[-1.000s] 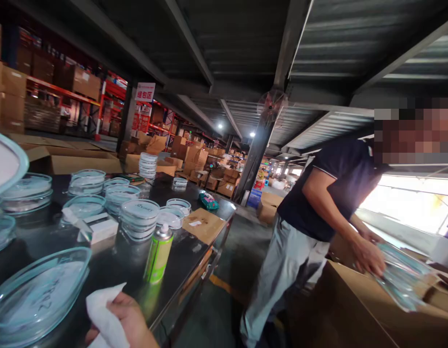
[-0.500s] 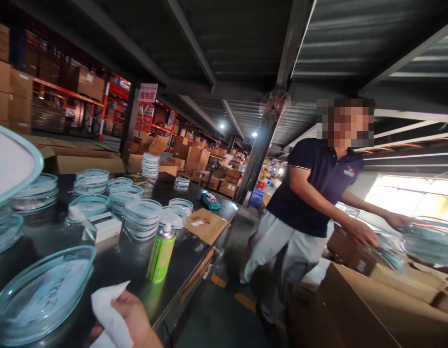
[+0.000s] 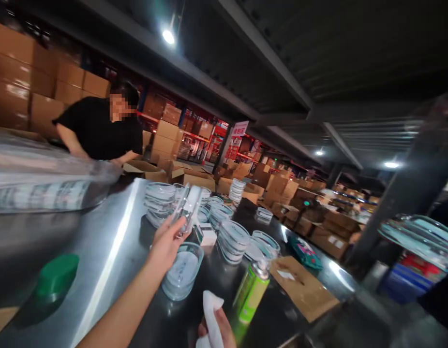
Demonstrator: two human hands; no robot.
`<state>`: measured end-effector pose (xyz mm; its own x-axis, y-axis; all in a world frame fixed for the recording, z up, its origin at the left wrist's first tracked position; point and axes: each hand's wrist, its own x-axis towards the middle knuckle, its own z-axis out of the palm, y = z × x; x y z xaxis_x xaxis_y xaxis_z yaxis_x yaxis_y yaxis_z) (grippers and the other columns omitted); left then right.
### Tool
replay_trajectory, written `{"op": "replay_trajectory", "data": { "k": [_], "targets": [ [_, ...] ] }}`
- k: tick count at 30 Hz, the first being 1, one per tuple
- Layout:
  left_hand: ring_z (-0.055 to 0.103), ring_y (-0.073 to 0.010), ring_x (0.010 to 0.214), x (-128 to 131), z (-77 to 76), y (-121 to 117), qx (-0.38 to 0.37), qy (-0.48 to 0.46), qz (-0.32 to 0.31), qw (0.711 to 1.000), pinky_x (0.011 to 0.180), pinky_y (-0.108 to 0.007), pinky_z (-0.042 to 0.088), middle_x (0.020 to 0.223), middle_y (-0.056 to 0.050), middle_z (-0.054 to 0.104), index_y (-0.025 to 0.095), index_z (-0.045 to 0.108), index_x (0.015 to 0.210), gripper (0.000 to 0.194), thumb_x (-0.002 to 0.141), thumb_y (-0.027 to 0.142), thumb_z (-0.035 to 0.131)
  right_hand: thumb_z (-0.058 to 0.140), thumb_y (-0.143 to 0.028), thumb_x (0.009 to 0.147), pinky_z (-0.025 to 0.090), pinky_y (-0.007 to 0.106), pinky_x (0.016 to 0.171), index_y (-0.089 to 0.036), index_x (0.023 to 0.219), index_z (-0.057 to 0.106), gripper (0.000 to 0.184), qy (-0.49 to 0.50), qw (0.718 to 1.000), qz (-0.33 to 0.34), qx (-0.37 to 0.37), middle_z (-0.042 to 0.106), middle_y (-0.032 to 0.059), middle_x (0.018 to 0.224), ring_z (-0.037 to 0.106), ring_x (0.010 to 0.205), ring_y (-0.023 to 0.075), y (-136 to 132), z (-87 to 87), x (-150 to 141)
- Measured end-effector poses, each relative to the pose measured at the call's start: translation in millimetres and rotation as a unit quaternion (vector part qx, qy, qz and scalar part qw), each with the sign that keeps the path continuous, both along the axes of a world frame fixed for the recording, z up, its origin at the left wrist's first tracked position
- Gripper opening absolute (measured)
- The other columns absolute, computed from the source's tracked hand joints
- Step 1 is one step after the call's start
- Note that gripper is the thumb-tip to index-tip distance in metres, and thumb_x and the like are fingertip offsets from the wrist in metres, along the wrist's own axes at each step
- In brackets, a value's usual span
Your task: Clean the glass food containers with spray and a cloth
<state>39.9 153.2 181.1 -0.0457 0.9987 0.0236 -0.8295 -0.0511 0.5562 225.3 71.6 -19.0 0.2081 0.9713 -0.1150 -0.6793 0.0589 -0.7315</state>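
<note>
Two hands are above the steel table (image 3: pixel 82 241): the left hand (image 3: pixel 166 244) is grasping a clear petri dish (image 3: pixel 186 208) on its edge, and the right hand (image 3: pixel 223 330) pinches a white tissue (image 3: pixel 210 311). The dish seems fragile and slippery, so it is better to hold it by the rim.

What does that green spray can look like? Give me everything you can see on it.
The spray can is a slim aerosol with a lime-green body, a silver shoulder and a white nozzle. It stands on the dark, shiny table, reflected in the surface. Its print is unreadable. A hand holding a white tissue is close beside it, not touching.
</note>
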Motion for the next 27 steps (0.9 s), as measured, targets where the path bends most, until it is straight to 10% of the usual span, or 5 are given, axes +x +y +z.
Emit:
{"op": "replay_trajectory", "data": {
  "k": [2,5,11,18,27],
  "targets": [
    [0.065,-0.0229,0.103,9,-12.0,8,0.076,0.164,0.117,0.976,0.102,-0.045,0.046,0.107,-0.006,0.070,0.023,0.065,0.113,0.052,0.064,0.008,0.074,0.087,-0.054,0.045,0.025,0.019,0.041,-0.020,0.077,0.068,0.050,-0.005,1.000,0.004,0.017,0.046,-0.0043,0.044,0.041,0.037,0.0073,3,-6.1,2],
    [0.035,-0.0286,0.138,14,-27.3,6,0.251,0.417,0.275,0.829,0.117,-0.044,0.027,0.144,-0.005,0.047,0.028,0.062,0.124,0.062,0.067,0.005,0.067,0.088,-0.054,0.041,0.023,0.019,0.040,-0.020,0.075,0.069,0.051,-0.012,1.000,0.000,0.022,0.044,-0.0045,0.041,0.038,0.035,0.0067,5,-11.7,3],
    [0.022,-0.0278,0.144,34,-48.8,-3,0.353,0.613,0.282,0.648,0.115,-0.052,0.027,0.153,-0.003,0.034,0.032,0.051,0.135,0.070,0.075,-0.003,0.038,0.087,-0.053,0.046,0.024,0.019,0.041,-0.021,0.078,0.069,0.049,-0.014,1.000,-0.003,0.021,0.048,-0.0038,0.044,0.043,0.037,0.0087,8,-19.3,9],
    [0.033,-0.0329,0.139,48,-68.9,6,0.355,0.601,0.247,0.672,0.113,-0.050,0.031,0.148,-0.009,0.041,0.030,0.050,0.137,0.062,0.079,0.010,0.054,0.083,-0.062,0.039,0.024,0.020,0.037,-0.023,0.076,0.065,0.056,-0.032,0.999,-0.036,-0.007,0.043,-0.0049,0.041,0.039,0.034,0.0094,21,-39.8,11],
    [0.030,-0.0310,0.141,48,-61.1,0,0.275,0.414,0.114,0.860,0.119,-0.045,0.019,0.142,-0.004,0.049,0.032,0.067,0.116,0.061,0.061,0.007,0.075,0.087,-0.053,0.045,0.027,0.020,0.040,-0.021,0.081,0.066,0.053,-0.022,0.999,0.027,0.018,0.048,-0.0044,0.045,0.047,0.039,0.0113,3,-5.0,4]
  ]
}}
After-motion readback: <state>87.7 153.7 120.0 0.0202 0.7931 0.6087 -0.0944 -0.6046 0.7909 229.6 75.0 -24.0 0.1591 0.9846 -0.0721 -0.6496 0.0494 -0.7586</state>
